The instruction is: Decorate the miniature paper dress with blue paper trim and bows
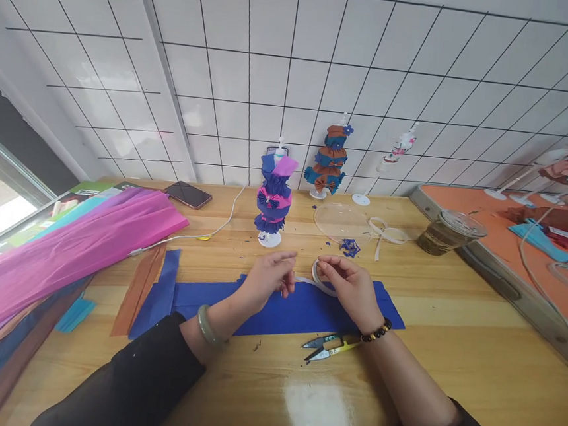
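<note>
My right hand (pixel 350 285) pinches a narrow roll of white tape (pixel 315 270) between thumb and fingertips. From the roll a thin strip (pixel 304 280) runs left to the curled fingers of my left hand (pixel 271 275), whose index finger points right. Beneath both hands a long piece of dark blue crepe paper (pixel 207 299) lies flat on the wooden table. Just below my right wrist lie yellow-handled thread snips (pixel 326 349), blades apart and pointing left. Behind my hands stands a small stand dressed in blue and pink ruffled paper (pixel 274 199).
Pink crepe paper (pixel 97 236) and other coloured sheets cover the left side, near a phone (pixel 189 195) and white cable (pixel 234 209). A brown paper-dressed stand (pixel 328 167), clear disc (pixel 340 221), tape loops (pixel 386 232), blue scraps (pixel 349 247) and lidded cup (pixel 448 233) are behind.
</note>
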The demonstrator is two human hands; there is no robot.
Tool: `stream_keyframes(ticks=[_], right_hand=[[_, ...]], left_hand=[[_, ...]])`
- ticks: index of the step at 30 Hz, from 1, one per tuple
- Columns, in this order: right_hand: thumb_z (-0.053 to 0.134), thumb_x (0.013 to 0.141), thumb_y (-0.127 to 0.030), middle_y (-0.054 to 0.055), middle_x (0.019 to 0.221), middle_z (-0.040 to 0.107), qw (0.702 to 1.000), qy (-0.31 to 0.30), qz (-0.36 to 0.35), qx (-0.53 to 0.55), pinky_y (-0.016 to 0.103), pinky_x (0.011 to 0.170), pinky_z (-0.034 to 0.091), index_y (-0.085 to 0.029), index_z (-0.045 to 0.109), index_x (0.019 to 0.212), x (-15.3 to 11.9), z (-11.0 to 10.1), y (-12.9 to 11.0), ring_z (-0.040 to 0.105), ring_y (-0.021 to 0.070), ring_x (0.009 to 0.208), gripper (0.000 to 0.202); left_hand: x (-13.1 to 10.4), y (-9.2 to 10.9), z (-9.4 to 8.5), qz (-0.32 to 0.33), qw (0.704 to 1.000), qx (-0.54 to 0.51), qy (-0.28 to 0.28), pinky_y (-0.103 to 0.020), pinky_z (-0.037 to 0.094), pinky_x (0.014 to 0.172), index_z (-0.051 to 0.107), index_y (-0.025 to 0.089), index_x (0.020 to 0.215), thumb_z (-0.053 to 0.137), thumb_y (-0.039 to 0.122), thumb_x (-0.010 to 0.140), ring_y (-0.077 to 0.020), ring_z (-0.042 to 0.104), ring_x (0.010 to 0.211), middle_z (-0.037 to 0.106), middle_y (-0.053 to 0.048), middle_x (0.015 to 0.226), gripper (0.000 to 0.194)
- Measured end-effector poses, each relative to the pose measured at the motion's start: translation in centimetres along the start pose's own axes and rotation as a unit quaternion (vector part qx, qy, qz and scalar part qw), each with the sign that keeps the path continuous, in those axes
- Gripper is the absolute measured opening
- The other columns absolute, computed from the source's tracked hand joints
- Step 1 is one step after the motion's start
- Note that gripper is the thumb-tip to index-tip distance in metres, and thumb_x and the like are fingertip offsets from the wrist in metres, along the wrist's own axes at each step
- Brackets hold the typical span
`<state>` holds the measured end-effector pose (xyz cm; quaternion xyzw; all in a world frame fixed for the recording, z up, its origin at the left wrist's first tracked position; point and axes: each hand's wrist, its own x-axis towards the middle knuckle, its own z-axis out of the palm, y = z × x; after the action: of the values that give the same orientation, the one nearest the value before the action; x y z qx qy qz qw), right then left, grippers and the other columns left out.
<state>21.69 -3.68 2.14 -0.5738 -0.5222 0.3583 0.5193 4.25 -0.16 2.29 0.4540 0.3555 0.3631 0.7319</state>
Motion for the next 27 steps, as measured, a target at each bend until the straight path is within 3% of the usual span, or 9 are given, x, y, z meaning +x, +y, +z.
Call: stream_keyframes(ticks=[3,7,10,12,17,22,27], right_hand=[[0.069,0.065,-0.043,0.006,0.077,0.068,0.999,0.000,0.022,0.028,0.031,0.067,0.049,-0.015,0.066,0.083,0.0,0.2,0.1,0.061,0.0166,0.068,0.033],[0.073,0.061,-0.042,0.005,0.072,0.067,0.999,0.002,0.023,0.039,0.030,0.061,0.049,-0.015,0.065,0.080,-0.1,0.3,0.0,0.060,0.0154,0.063,0.033],[0.072,0.062,-0.042,0.004,0.072,0.065,0.999,-0.008,0.003,0.032,0.030,0.060,0.049,-0.015,0.065,0.083,-0.1,0.4,0.0,0.058,0.0151,0.063,0.035],[0.069,0.065,-0.044,0.004,0.071,0.064,1.000,-0.016,0.001,0.026,0.030,0.060,0.048,-0.015,0.066,0.087,-0.2,0.5,-0.2,0.057,0.0147,0.063,0.036],[0.063,0.072,-0.045,0.002,0.066,0.060,0.999,-0.037,-0.013,0.016,0.028,0.060,0.045,-0.015,0.067,0.084,-0.5,0.5,-0.9,0.054,0.0135,0.061,0.032],[0.057,0.077,-0.045,0.001,0.061,0.055,0.998,-0.059,-0.034,-0.014,0.026,0.058,0.042,-0.016,0.061,0.065,-0.6,0.2,-1.3,0.050,0.0123,0.059,0.032],[0.049,0.083,-0.048,0.001,0.057,0.054,0.996,-0.065,-0.051,-0.035,0.025,0.055,0.041,-0.017,0.057,0.062,-0.6,0.4,-0.9,0.050,0.0120,0.055,0.038]], left_hand=[[0.7,0.9,-0.9,0.011,0.991,-0.109,0.071,-0.017,0.041,0.044,0.048,0.011,0.107,0.058,0.018,0.074,-0.0082,0.053,0.050,0.054,0.002,0.057,0.035],[1.3,1.7,-1.9,0.027,0.979,-0.137,0.145,-0.018,0.047,0.053,0.048,0.012,0.100,0.060,0.008,0.069,-0.0077,0.057,0.056,0.057,0.000,0.066,0.034],[2.0,2.1,-2.6,0.044,0.978,-0.064,0.194,-0.021,0.050,0.058,0.048,0.013,0.093,0.060,0.007,0.069,-0.0081,0.059,0.059,0.059,-0.002,0.074,0.028],[2.7,2.5,-3.3,0.034,0.972,0.057,0.225,-0.023,0.051,0.058,0.050,0.012,0.089,0.061,0.008,0.069,-0.0085,0.059,0.059,0.059,-0.003,0.075,0.023],[5.3,3.0,-5.1,0.018,0.951,0.187,0.246,-0.022,0.041,0.040,0.055,0.011,0.075,0.070,0.012,0.058,-0.0096,0.052,0.041,0.056,-0.001,0.059,0.022],[7.5,1.9,-5.7,0.018,0.931,0.251,0.264,-0.019,0.031,0.035,0.056,0.012,0.072,0.072,0.021,0.056,-0.0085,0.045,0.034,0.051,0.002,0.045,0.024],[7.9,1.5,-5.8,0.021,0.925,0.265,0.270,-0.019,0.028,0.034,0.055,0.013,0.073,0.071,0.030,0.058,-0.0074,0.041,0.033,0.048,0.003,0.043,0.028]])
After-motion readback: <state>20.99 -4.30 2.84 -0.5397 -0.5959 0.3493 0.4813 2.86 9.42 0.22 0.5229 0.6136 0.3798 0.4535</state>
